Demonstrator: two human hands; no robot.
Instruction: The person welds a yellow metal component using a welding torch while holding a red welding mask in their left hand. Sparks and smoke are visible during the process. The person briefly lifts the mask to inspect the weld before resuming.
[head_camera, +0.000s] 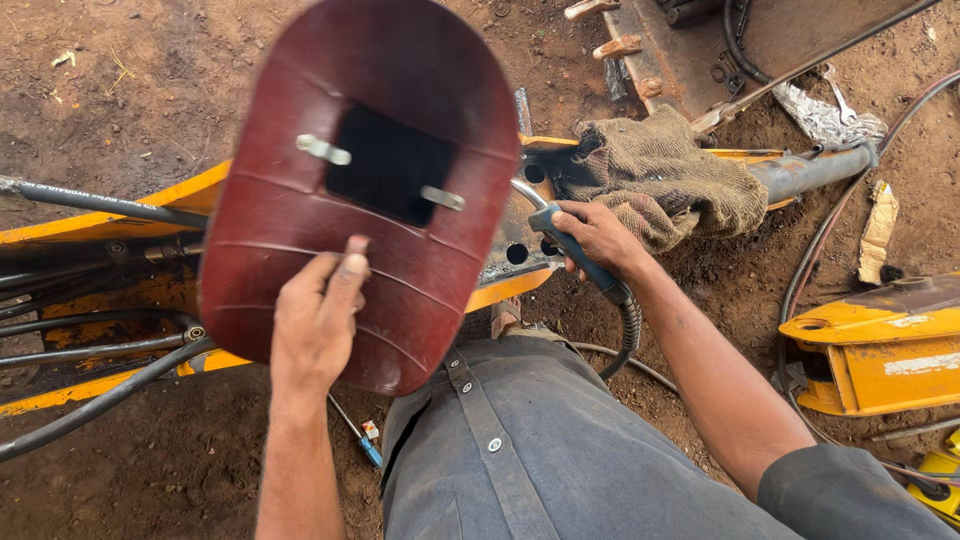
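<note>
From the head camera, the left hand (318, 322) gripped a dark red welding shield (362, 190), fingers wrapped behind it, raised as if for sighting through its dark window. The right hand (598, 236), fingers closed, aimed a welding torch (578, 252) at the yellow machine arm (100, 225) lying across bare dirt ground (120, 90), beside a burlap rag (665, 178).

A brown cloth (665, 175) drapes the yellow arm (120, 215) (black hoses (95, 350) alongside).

Dark red shield (370, 190) with black window; beside it, yellow arm (120, 215), brown-olive rag (665, 175), blue-grey torch (580, 255), grey shirt (540, 450).
</note>
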